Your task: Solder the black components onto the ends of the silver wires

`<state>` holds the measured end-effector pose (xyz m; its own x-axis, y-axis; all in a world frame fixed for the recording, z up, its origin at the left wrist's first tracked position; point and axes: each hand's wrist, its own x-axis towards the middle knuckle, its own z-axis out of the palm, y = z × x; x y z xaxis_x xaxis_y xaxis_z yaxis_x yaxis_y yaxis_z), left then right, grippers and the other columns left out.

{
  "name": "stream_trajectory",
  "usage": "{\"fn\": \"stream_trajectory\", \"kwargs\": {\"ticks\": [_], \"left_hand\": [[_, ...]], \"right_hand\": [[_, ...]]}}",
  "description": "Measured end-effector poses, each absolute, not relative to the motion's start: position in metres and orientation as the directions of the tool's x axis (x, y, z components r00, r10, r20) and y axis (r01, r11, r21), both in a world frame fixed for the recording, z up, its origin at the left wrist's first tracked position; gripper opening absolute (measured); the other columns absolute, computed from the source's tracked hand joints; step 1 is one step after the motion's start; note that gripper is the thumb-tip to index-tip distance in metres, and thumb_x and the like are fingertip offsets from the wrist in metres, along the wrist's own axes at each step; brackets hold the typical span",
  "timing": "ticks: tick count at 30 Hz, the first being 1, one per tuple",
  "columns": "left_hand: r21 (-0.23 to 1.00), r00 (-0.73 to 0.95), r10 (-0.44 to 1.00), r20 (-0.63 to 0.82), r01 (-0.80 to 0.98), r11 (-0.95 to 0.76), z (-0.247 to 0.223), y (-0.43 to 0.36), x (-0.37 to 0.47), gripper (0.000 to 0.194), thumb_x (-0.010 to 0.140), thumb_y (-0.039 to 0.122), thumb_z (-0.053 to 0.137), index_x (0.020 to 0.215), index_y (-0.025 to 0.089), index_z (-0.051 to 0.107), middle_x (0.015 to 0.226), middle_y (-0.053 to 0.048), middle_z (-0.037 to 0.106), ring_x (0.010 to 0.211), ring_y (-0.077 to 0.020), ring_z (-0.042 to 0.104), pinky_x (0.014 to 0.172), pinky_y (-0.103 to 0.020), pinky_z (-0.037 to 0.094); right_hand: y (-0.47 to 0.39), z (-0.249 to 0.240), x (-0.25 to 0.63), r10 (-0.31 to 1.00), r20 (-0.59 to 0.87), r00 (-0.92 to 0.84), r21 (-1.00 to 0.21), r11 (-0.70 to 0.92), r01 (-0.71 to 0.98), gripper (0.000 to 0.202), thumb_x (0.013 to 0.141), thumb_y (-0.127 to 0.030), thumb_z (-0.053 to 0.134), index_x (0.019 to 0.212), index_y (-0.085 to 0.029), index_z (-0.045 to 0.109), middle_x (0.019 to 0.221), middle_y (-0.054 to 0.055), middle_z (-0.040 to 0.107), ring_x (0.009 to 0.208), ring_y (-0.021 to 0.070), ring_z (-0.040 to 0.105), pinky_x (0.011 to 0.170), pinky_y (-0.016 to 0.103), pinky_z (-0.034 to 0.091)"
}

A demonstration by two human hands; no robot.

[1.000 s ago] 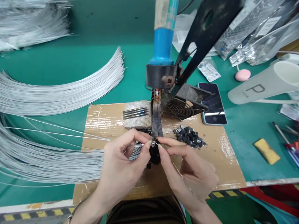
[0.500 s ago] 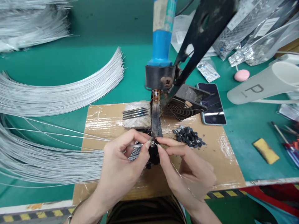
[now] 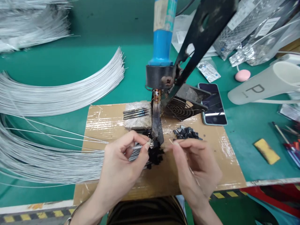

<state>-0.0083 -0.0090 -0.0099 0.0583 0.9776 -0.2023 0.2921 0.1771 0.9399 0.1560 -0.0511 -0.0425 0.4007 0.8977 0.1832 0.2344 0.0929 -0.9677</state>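
Observation:
My left hand [image 3: 124,157] is closed in a pinch on a thin grey wire with a small metal-ended piece [image 3: 151,144] at its end, just beneath the tip of a soldering iron [image 3: 156,123]. The iron stands point down, its blue handle [image 3: 162,47] clamped above. Further right, my right hand [image 3: 198,165] pinches a thin strand of solder wire [image 3: 171,141], whose end is apart from the tip; this hand is slightly blurred. Below the tip are several black connectors [image 3: 156,154], near the ends of a wire bundle [image 3: 70,167] that passes behind my left hand.
A pile of small black pieces [image 3: 186,132] lies on the cardboard [image 3: 225,162]. A fan [image 3: 185,104], a phone [image 3: 214,104], a white cup [image 3: 262,86] and a yellow sponge [image 3: 266,152] are to the right. Another wire bundle [image 3: 70,98] lies left. A black bracket [image 3: 201,40] slants overhead.
My right hand has moved right, away from the iron's tip, taking the solder wire with it and uncovering the black connectors. My left hand has hardly moved.

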Motion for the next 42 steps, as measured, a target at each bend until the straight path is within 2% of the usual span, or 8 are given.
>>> {"fn": "stream_trajectory", "kwargs": {"ticks": [4,9,17,24,28,32,37,42], "left_hand": [[0.934,0.045,0.980,-0.196,0.314,0.172,-0.010,-0.011,-0.013,0.010,0.091,0.020,0.071,0.081,0.022,0.071,0.090,0.000,0.079,0.081,-0.0148,0.073,0.072,-0.024,0.055],[0.934,0.021,0.985,-0.173,0.319,0.158,-0.008,-0.013,-0.014,0.010,0.090,0.019,0.071,0.080,0.022,0.071,0.088,-0.002,0.080,0.080,-0.0167,0.073,0.065,-0.025,0.053],[0.944,-0.012,0.982,-0.188,0.273,0.184,-0.009,-0.021,-0.015,0.010,0.091,0.020,0.072,0.082,0.022,0.073,0.093,-0.003,0.081,0.085,-0.0186,0.075,0.070,-0.027,0.055],[0.925,0.013,0.991,-0.134,0.361,0.121,-0.010,-0.023,-0.018,0.012,0.094,0.022,0.070,0.083,0.023,0.071,0.093,-0.001,0.080,0.075,-0.0153,0.069,0.059,-0.027,0.047],[0.754,0.051,0.990,0.134,0.643,-0.136,-0.018,-0.028,-0.021,0.011,0.095,0.014,0.068,0.089,0.024,0.069,0.091,0.002,0.079,0.052,-0.0094,0.050,0.056,-0.028,0.043],[0.467,0.151,0.882,0.446,0.801,-0.373,-0.033,-0.036,-0.021,0.028,0.088,0.001,0.071,0.104,0.023,0.066,0.104,-0.005,0.080,0.078,-0.0184,0.072,0.077,-0.034,0.052],[0.447,0.198,0.833,0.516,0.768,-0.459,-0.055,-0.039,-0.021,0.031,0.085,-0.003,0.073,0.103,0.021,0.067,0.100,-0.010,0.075,0.100,-0.0279,0.073,0.090,-0.041,0.053],[0.459,0.143,0.864,0.483,0.799,-0.389,-0.055,-0.044,-0.030,0.025,0.088,0.005,0.077,0.108,0.020,0.075,0.106,-0.012,0.071,0.095,-0.0275,0.068,0.086,-0.043,0.050]], "right_hand": [[-0.054,-0.048,0.172,0.880,0.066,0.471,-0.998,0.061,0.025,0.026,0.108,-0.031,0.057,0.093,-0.020,0.075,0.074,-0.001,0.069,0.066,0.0138,0.069,0.065,0.028,0.057],[-0.057,-0.060,0.208,0.883,0.001,0.469,-0.988,0.074,-0.139,0.058,0.110,-0.048,0.034,0.108,-0.016,0.082,0.095,0.011,0.082,0.082,0.0241,0.077,0.070,0.039,0.061],[-0.050,-0.078,0.257,0.592,0.195,0.782,-0.954,-0.070,0.291,0.056,0.106,-0.056,0.043,0.093,-0.013,0.075,0.092,0.013,0.080,0.080,0.0259,0.077,0.072,0.042,0.059],[-0.050,-0.087,0.251,0.681,0.173,0.712,-0.949,-0.079,0.306,0.063,0.108,-0.062,0.038,0.090,-0.013,0.075,0.091,0.014,0.081,0.083,0.0288,0.078,0.077,0.048,0.061],[-0.051,-0.088,0.250,0.665,0.181,0.725,-0.955,-0.056,0.290,0.064,0.108,-0.060,0.039,0.088,-0.012,0.075,0.088,0.014,0.081,0.081,0.0284,0.078,0.077,0.047,0.061],[-0.050,-0.085,0.251,0.672,0.193,0.715,-0.958,-0.028,0.285,0.059,0.109,-0.055,0.044,0.087,-0.012,0.076,0.087,0.014,0.081,0.077,0.0268,0.077,0.073,0.044,0.060],[-0.053,-0.084,0.251,0.688,0.208,0.695,-0.935,-0.069,0.349,0.056,0.110,-0.053,0.045,0.092,-0.012,0.079,0.092,0.013,0.082,0.086,0.0251,0.078,0.082,0.042,0.061],[-0.057,-0.087,0.252,0.744,0.188,0.641,-0.919,-0.097,0.382,0.057,0.109,-0.056,0.045,0.094,-0.015,0.082,0.096,0.013,0.083,0.082,0.0254,0.078,0.080,0.043,0.062]]}}
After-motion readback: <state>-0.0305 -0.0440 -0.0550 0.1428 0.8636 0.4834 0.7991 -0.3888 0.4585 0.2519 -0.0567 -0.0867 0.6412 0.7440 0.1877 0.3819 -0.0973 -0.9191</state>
